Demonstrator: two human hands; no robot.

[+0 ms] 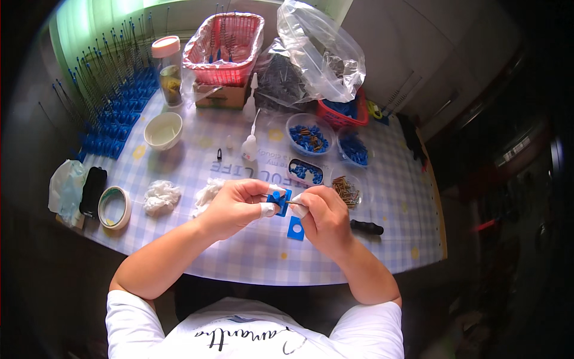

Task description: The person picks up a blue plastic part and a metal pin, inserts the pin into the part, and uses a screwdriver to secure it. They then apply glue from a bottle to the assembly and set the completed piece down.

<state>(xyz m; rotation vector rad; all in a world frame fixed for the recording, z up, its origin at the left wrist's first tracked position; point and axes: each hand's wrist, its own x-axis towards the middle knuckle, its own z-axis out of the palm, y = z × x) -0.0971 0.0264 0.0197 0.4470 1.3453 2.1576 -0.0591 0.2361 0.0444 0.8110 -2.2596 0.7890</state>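
My left hand (236,206) is closed, thumb and fingers pinching a small blue plastic part (279,202) with a raised round knob. White wrapping covers some of my fingertips. My right hand (327,216) is closed too, holding a thin metal pin (293,202) that points at the blue part; whether its tip has entered the part is too small to tell. Just below, on the cloth between my hands, lies a blue square plate (296,228) with a round hole. A dark-handled tool (366,227) rests beside my right hand.
Beyond my hands stand a dish of brass-coloured pins (345,190), a tin of blue pieces (305,172), and bowls of small parts (310,134). White squeeze bottles (249,148), a red basket (223,49) and a plastic bag (323,51) are farther back. Tape (114,207) and crumpled tissue (161,197) lie left.
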